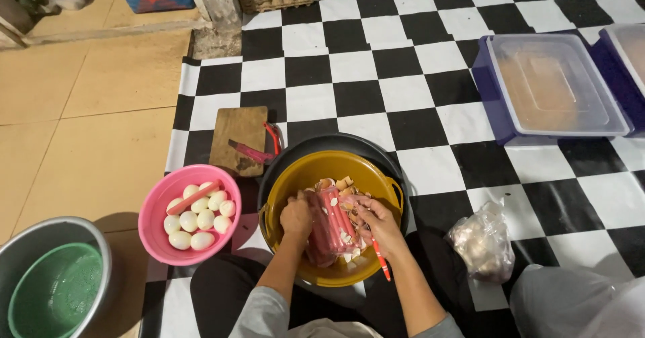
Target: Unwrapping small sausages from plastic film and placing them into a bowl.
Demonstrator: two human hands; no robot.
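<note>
head view: both hands on a pack of sausages in the yellow bowl

head view: the pack of red sausages (pixel 329 225) lies inside the yellow bowl (pixel 390 190), its long axis running away from the person, slightly tilted, among bits of eggshell. the left hand (pixel 296 217) is clamped over the pack's left edge, fingers curled down on it. the right hand (pixel 377 225) sits just right of the pack, fingers closed on a red-handled knife (pixel 380 261) (the blade is hidden, so i cannot tell where it points) and touching the pack's right side. so the pack lies between the two hands, both equally near. a pink bowl of peeled eggs (pixel 198 214) stands just left, a wooden cutting board (pixel 238 138) beyond it, on the checkered floor mat (pixel 403 76).
</note>
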